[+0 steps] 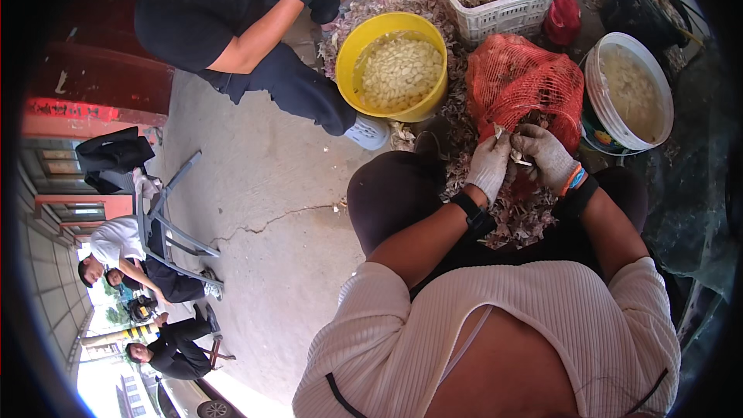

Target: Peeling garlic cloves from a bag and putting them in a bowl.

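My left hand [487, 164] and my right hand [548, 157], both in whitish knit gloves, meet above my lap with fingertips nearly touching. Between them is a small pale garlic clove [516, 158], pinched by the fingers and partly covered by them. Just beyond my hands lies a red mesh bag [516, 84] with garlic inside, its mouth towards me. Loose garlic skins [516, 223] cover my lap beneath the hands.
A yellow bucket [346, 78] holds peeled cloves in water; a white bucket [593, 78] with cloudy water stands right. Behind are a white plastic crate [499, 16] of garlic bulbs and a black bucket [618, 14]. A co-worker [191, 26] sits upper left, other people [174, 348] farther off.
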{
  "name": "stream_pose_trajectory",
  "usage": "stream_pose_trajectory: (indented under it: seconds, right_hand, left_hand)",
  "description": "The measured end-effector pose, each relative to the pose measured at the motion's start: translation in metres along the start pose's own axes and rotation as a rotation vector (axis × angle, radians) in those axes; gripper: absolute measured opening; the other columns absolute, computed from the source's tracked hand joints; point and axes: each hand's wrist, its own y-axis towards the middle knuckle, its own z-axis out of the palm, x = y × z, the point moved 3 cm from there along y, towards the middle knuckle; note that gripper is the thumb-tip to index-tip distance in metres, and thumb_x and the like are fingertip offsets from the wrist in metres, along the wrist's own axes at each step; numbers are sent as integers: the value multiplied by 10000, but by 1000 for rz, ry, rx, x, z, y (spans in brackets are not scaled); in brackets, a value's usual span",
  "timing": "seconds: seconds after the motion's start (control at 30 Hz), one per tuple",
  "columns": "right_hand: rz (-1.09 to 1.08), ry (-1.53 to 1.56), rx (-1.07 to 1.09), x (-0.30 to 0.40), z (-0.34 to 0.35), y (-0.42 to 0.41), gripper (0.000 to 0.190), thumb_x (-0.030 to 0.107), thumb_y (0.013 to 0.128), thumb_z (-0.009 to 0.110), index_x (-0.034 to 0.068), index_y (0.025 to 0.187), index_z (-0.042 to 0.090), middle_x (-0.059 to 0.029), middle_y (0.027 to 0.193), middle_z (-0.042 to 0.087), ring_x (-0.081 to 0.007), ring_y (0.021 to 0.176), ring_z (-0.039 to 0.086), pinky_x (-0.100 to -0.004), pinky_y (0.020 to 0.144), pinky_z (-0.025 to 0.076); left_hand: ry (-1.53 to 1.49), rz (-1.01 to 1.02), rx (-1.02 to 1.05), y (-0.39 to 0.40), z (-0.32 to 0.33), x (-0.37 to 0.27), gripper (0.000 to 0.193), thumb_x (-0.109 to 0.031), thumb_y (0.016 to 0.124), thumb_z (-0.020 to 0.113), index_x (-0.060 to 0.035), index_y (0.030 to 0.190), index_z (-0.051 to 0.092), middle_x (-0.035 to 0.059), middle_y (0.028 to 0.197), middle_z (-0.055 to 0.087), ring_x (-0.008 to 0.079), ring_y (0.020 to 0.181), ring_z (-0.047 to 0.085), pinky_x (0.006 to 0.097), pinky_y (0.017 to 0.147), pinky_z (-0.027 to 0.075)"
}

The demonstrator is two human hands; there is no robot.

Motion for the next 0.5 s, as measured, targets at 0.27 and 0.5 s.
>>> stream_pose_trajectory:
  seconds: [0.27, 0.5]
  right_hand:
    - [-47, -29, 51, -4, -9, 4, 301, 98, 847, 527, 6, 1133, 539, -27, 758, 602, -98, 492, 530, -211, 362, 390]
    - [-264, -186, -31, 1, 8, -4, 311, 248, 889, 578, -2, 1073, 575, -102, 865, 624, -162, 754, 607, -288, 657, 495]
  left_hand:
    - [-236, 47, 58, 5, 0, 0, 252, -276, 970, 513, -44, 974, 611, 12, 806, 607, 79, 709, 543, 230, 633, 443]
    - [-259, -154, -146, -1, 2, -7, 326, -354, 956, 496, -49, 975, 611, 18, 749, 592, 97, 668, 541, 245, 586, 445]
